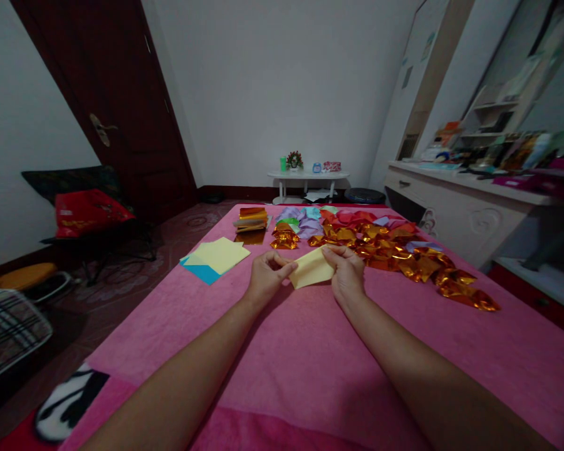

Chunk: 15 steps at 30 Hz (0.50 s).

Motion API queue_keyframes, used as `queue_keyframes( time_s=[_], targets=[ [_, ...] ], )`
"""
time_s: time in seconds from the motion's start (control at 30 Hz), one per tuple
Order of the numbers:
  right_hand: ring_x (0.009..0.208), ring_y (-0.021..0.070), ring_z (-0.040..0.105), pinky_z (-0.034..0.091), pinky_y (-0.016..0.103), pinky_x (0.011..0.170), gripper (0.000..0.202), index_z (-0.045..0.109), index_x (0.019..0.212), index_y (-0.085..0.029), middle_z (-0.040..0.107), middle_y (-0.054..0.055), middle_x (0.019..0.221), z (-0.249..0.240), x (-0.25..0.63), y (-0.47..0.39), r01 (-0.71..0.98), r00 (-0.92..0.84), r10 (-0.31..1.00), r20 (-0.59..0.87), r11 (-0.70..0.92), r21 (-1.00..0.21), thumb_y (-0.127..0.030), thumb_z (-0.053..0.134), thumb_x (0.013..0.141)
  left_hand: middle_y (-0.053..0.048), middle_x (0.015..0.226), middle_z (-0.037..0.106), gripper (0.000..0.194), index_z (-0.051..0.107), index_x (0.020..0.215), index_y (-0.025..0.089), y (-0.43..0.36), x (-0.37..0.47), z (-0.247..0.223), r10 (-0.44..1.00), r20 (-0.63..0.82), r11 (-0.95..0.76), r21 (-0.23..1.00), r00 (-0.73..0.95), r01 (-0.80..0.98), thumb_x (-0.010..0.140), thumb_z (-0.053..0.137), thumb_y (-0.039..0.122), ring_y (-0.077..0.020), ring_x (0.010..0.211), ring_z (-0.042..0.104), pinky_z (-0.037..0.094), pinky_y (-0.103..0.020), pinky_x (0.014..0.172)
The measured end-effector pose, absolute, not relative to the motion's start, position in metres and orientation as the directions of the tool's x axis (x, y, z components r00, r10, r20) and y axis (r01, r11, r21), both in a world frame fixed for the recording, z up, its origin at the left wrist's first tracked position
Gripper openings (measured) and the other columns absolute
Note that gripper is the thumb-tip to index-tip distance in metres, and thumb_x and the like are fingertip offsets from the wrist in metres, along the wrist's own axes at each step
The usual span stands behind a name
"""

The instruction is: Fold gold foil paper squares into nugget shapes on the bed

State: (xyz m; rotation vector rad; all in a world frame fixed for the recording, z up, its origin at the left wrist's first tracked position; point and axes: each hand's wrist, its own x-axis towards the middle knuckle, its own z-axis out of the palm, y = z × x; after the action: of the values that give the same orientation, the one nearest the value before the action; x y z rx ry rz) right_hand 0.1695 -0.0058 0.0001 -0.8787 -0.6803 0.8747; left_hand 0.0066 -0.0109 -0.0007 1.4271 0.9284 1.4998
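A folded yellow paper (pixel 312 269) is stretched between my two hands, above the pink cloth (pixel 282 357). My left hand (pixel 269 275) pinches its left end between thumb and fingers. The right end is pinched by my right hand (pixel 346 270). To the left lie loose yellow sheets (pixel 219 254) with a blue sheet (pixel 202 272) partly under them. Behind my left hand is a stack of gold foil sheets (pixel 252 220). Many folded gold foil pieces (pixel 385 250) spread out behind and to the right, with red, purple and green folded papers (pixel 310 224) among and beyond them.
A small white table (pixel 310 175) with a plant and small items stands by the far wall. On the right is a white dresser (pixel 460 194) crowded with bottles. A chair holding a red bag (pixel 91 213) is at the left, near the dark door (pixel 108 94).
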Motion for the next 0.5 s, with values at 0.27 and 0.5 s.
queue_keyframes(
  time_s=[0.27,0.5],
  targets=[
    [0.051,0.0135,0.052,0.037,0.026,0.049,0.014,0.063,0.055,-0.019,0.062,-0.001,0.054,0.016,0.175,-0.009,-0.108,0.418,0.875,0.245,0.316,-0.942,-0.021,0.076,0.050,0.007,0.049,0.051,0.020,0.053,0.070,0.016,0.002,-0.007,0.004,0.923,0.385,-0.382,0.922,0.032,-0.057,0.065,0.071,0.024,-0.0054,0.041,0.043,0.032,-0.017,0.043],
    [0.046,0.0120,0.050,0.037,0.026,0.047,0.012,0.064,0.055,-0.017,0.060,-0.001,0.050,0.020,0.179,-0.006,-0.029,0.228,0.961,0.156,0.166,-0.986,-0.019,0.074,0.049,-0.003,0.066,0.065,0.014,0.067,0.072,0.012,0.010,-0.017,0.001,0.945,0.301,-0.312,0.947,0.125,0.077,0.068,0.067,0.025,-0.0106,0.056,0.056,0.040,-0.021,0.053]
  ],
)
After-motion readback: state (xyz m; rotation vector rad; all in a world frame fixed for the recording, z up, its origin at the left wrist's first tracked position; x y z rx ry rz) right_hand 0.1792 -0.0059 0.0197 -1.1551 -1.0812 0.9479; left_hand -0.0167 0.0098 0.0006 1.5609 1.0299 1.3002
